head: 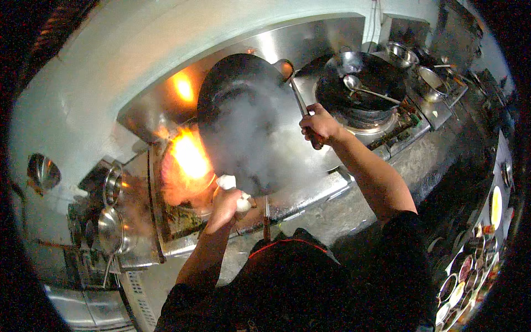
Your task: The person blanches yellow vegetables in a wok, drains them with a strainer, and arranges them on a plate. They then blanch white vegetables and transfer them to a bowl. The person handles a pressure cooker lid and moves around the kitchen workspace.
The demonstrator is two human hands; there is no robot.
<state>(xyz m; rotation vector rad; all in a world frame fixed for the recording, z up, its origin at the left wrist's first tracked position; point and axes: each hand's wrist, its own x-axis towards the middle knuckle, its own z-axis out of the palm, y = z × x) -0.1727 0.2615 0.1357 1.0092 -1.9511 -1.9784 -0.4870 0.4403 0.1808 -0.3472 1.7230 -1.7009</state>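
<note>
My left hand (226, 206) grips a white cloth (244, 203) at the near edge of a large dark wok (236, 91), which is tilted up beside the burner. Grey smoke or steam hides the wok's inside and lower part. Tall orange flames (188, 155) rise from the burner just left of it. In my right hand (321, 125) is the handle of a metal ladle (284, 69), its bowl near the wok's upper right rim. Whether food is in the wok cannot be told.
Right of me a second wok (373, 74) holds a metal spoon (352, 83). Metal bowls (431, 83) stand beyond it. Metal pans (111, 228) sit at the left. Several small containers (456, 294) are at the lower right. A steel splash guard (315, 37) curves behind the stove.
</note>
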